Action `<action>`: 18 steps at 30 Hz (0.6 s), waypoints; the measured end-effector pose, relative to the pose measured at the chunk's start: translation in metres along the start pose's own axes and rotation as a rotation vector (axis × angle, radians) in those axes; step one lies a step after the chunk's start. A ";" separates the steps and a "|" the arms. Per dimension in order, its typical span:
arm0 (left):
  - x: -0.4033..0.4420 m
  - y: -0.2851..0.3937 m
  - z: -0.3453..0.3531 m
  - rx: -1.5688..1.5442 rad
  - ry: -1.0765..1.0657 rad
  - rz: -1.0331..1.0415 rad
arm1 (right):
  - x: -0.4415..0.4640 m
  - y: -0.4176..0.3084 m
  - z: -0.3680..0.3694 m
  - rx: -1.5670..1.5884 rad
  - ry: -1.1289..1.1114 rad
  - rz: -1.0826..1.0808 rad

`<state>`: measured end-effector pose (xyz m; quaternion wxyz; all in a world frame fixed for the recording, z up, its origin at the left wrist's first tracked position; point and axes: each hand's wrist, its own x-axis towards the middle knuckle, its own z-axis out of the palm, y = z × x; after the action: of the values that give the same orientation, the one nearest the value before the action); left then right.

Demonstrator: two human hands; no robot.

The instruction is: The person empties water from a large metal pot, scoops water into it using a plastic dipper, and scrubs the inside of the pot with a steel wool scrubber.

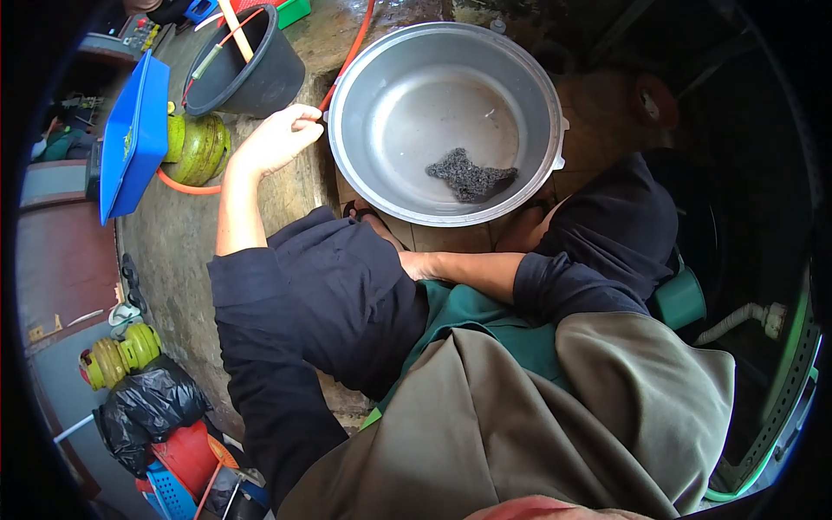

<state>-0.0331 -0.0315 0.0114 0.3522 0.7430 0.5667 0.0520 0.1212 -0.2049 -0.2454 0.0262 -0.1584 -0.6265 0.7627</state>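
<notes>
A large round metal pot [394, 95] is in front of me, its mouth facing up. Inside, toward the near right of its bottom, lies a dark mesh scouring pad [471, 175]. At the pot's left edge, my left hand [282, 139] has its fingers curled together around the small side handle. My right hand [418, 265] rests low between my knees, below the pot's near rim. Its fingers are hidden behind the dark cloth over my leg.
A black bucket [282, 74] with long-handled tools stands at upper left. Beside it are a blue tray [139, 143] and a green gas cylinder [198, 149]. An orange hose [357, 43] runs behind the pot. A green dipper [680, 296] is at my right.
</notes>
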 end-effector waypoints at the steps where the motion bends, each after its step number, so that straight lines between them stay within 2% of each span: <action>1: -0.001 -0.002 0.001 -0.017 -0.002 0.004 | -0.003 -0.007 -0.001 0.002 0.008 -0.034; 5: -0.003 0.007 0.001 -0.024 -0.070 -0.058 | -0.026 -0.067 -0.012 -0.129 0.151 -0.300; 6: 0.003 0.002 0.002 -0.054 -0.037 0.011 | -0.036 -0.095 -0.013 -0.231 0.243 -0.339; 7: 0.013 -0.008 0.004 -0.080 -0.003 0.076 | -0.039 -0.131 -0.018 -0.530 0.267 -0.019; 8: 0.018 -0.016 0.001 -0.103 0.034 0.137 | -0.042 -0.167 -0.022 -0.850 0.184 0.301; 9: 0.016 -0.002 -0.003 -0.104 0.073 0.081 | -0.050 -0.208 -0.024 -1.041 0.120 0.398; 11: 0.041 -0.026 -0.007 -0.135 0.211 0.156 | -0.050 -0.223 -0.035 -1.154 0.471 0.206; 13: 0.051 -0.028 -0.014 -0.016 0.340 0.136 | -0.058 -0.262 -0.038 -0.936 0.732 -0.298; 14: 0.054 -0.025 -0.015 0.104 0.398 0.059 | -0.054 -0.280 -0.031 -0.841 0.792 -0.492; 16: 0.060 -0.023 -0.013 0.275 0.454 -0.022 | -0.056 -0.315 -0.004 -0.796 0.614 -0.693; 17: 0.062 -0.023 -0.014 0.312 0.436 -0.058 | -0.050 -0.321 0.009 -0.707 0.533 -0.755; 18: 0.064 -0.022 -0.013 0.349 0.412 -0.088 | -0.042 -0.325 0.020 -0.797 0.523 -0.755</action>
<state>-0.0345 0.0329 -0.0127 0.0978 0.7407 0.6587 0.0882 0.1039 -0.1647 0.0800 0.3866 -0.1050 -0.8495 0.3434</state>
